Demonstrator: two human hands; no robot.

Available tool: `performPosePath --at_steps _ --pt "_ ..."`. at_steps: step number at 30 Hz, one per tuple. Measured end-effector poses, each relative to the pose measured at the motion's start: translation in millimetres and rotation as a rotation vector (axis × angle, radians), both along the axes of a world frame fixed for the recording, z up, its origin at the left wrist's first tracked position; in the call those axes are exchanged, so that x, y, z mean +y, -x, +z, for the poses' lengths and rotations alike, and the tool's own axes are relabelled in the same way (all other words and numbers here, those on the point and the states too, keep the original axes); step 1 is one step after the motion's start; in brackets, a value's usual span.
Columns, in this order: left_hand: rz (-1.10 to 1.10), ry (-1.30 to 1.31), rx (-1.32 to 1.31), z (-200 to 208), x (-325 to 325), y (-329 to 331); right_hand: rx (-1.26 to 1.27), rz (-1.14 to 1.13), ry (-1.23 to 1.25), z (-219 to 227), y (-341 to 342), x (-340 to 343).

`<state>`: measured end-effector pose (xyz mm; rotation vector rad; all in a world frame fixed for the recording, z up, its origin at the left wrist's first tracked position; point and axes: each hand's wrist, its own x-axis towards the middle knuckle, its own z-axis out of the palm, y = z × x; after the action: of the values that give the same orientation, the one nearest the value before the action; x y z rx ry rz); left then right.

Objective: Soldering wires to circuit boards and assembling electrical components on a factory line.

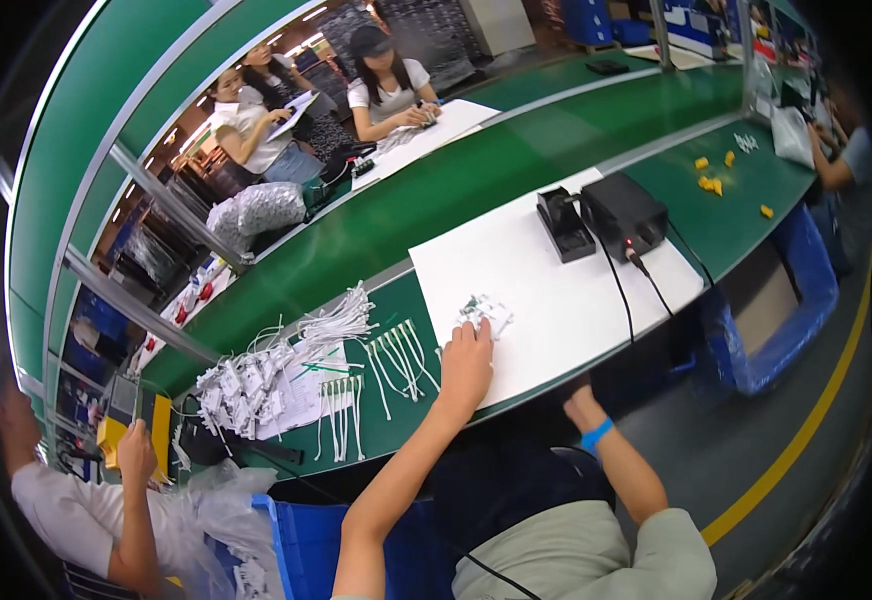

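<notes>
My left hand [467, 366] reaches over the table's front edge onto a white sheet [536, 310]. Its fingers are stretched out, and the tips touch a small pile of white plastic pieces [492, 312]. My right hand [580, 404] is low by the table edge, above my lap, below a blue wristband [597, 433]; its fingers are mostly hidden. Left of the sheet, short white cables [401, 360] lie in a row on the green tabletop. Another row of white cables [340, 410] rests nearer me. Beyond them is a bundle of white wires [341, 316] beside a heap of white parts [246, 392].
A black soldering station [624, 215] and its iron holder [564, 226] stand on the sheet's right, cords hanging over the edge. Yellow pieces [711, 185] lie farther right. A blue bin [306, 545] stands below at left. Co-workers sit at both sides and across the green conveyor [516, 165].
</notes>
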<state>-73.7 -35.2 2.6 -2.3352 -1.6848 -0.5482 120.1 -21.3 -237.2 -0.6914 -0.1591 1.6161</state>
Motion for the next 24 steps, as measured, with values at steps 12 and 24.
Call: performPosePath --at_steps 12,24 --pt "-0.148 0.185 -0.096 50 -4 44 -0.999 1.244 -0.793 219 -19 -110" --pt "0.043 -0.011 -0.333 68 21 20 -1.937 0.046 -0.725 256 47 -21"
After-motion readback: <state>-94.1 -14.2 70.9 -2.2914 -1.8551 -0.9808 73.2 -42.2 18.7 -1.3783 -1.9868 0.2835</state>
